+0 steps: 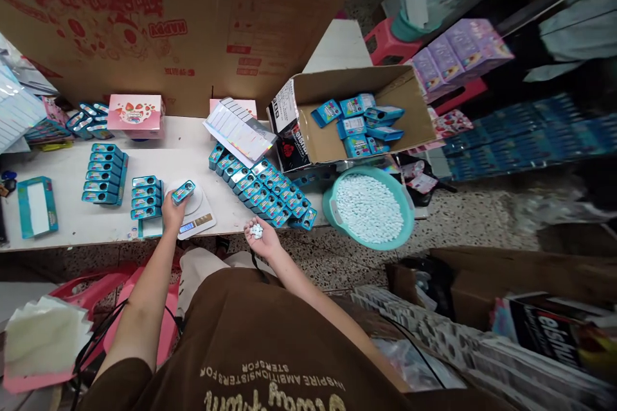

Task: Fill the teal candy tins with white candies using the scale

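My left hand (172, 210) grips a small blue tin (184, 192) over a white kitchen scale (197, 213) on the white table (72, 218). My right hand (260, 236) is cupped palm up near the table's front edge and holds a few small white tablets (256, 230). A teal basin (369, 207) full of the same white tablets sits just right of that hand. Rows of blue tins (263, 192) lie between the scale and the basin. More tins stand in stacks (103, 173) to the left of the scale.
An open cardboard box (357, 119) with several blue tins stands behind the basin. A large printed carton (168, 19) walls the back of the table. Pink boxes (135, 114), a teal box (37, 205) and a card sheet (238, 131) lie on the table. Cartons and stacked goods crowd the floor at right.
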{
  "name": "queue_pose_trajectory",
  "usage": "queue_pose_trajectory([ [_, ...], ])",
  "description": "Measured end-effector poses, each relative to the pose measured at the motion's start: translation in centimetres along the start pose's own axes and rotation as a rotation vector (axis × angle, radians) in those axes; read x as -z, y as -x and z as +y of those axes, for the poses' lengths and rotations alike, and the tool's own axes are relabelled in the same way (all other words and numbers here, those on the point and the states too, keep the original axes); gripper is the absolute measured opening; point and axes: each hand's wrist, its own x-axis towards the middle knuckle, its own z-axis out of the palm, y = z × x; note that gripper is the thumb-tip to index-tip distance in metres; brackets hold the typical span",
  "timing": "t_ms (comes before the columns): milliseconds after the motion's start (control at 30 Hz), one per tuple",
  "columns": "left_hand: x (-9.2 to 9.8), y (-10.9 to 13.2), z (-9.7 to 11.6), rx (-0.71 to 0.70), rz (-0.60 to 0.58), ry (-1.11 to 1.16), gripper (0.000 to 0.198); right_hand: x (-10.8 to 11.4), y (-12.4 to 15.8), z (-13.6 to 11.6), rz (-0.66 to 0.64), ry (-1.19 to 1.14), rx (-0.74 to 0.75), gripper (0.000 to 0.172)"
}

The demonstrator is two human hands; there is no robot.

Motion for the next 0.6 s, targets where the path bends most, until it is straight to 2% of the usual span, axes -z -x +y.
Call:
queue_pose_trajectory([
  [100, 1.0, 0.8, 3.1, -0.255, -0.029, -0.016, 0.033, -0.5, -0.3, -0.2, 0.003, -0.026, 0.013, 0.027],
  [200, 2.3, 2.5, 6.7, -0.482, -0.068, -0.025, 0.038, -1.4, -0.8, -0.3, -0.012, -0.058, 0.020, 0.026],
  [300, 2.6, 3.8, 9.2, -0.669, -0.167, -0.089, 0.044, -2.8, -1.9, -0.1, -0.059, -0.080, 0.013, 0.025],
  [433, 2.1, 4.5, 10.2, -0.830, -0.294, -0.181, 0.049, -4.5, -3.5, 0.6, -0.111, -0.060, -0.024, 0.018],
  [600, 2.8, 5.0, 11.2, -0.933, -0.266, -0.206, 0.049, -5.2, -4.3, 0.9, -0.227, -0.001, -0.032, 0.012],
])
